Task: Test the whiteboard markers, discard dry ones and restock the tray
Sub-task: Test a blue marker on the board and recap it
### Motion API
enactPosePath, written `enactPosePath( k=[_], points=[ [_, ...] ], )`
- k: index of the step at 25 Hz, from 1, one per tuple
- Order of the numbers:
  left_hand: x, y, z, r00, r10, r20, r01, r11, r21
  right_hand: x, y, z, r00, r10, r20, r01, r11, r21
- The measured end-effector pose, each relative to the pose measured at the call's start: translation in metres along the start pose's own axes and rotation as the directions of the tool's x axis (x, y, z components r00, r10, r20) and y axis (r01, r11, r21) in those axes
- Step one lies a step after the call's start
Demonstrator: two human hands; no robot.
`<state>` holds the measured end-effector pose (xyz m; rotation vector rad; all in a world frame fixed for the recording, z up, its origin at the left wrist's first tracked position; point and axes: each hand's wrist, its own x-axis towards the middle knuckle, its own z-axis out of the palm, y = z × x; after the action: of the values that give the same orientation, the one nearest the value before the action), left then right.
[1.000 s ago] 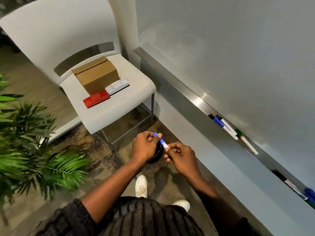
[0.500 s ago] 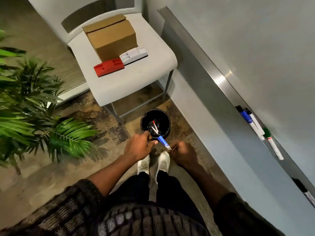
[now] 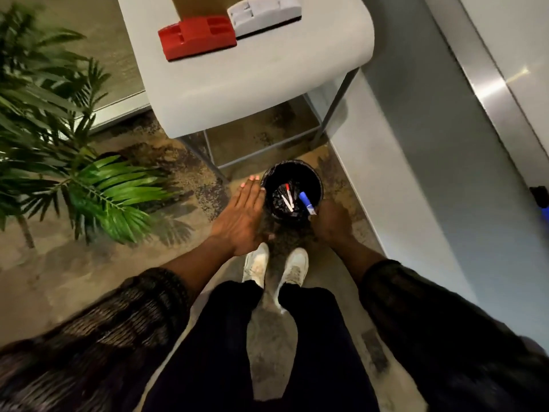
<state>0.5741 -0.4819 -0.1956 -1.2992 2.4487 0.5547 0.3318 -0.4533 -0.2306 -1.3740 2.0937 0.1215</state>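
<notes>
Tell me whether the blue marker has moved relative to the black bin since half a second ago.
Yes. The blue marker was outside the near rim of the black bin; now it points down inside the bin, still pinched by the right hand.

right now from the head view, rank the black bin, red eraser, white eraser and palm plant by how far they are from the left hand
1. Black bin: the left hand lies flat right beside its left rim.
2. Palm plant: on the floor to the left.
3. Red eraser: up on the chair seat, ahead.
4. White eraser: on the seat, just beyond the red one.
</notes>
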Motion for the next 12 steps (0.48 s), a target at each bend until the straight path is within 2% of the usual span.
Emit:
enactPosePath(
  k=[6,9,12],
  points=[
    [0.046,-0.024,0.046,0.999,0.006,-0.053,-0.008,0.999,-0.031,0.074,-0.007,0.050,0.999,-0.031,-0.023,0.030,0.998,-0.059],
    [0.050,-0.033,0.054,0.999,0.022,-0.044,-0.021,1.000,0.013,0.072,-0.004,0.066,0.996,-0.081,0.034,0.085,0.990,-0.110],
    [0.044,-0.031,0.046,0.998,0.051,-0.036,-0.048,0.997,0.061,0.045,0.003,0.067,0.991,-0.103,0.081,0.109,0.992,-0.063]
  ],
)
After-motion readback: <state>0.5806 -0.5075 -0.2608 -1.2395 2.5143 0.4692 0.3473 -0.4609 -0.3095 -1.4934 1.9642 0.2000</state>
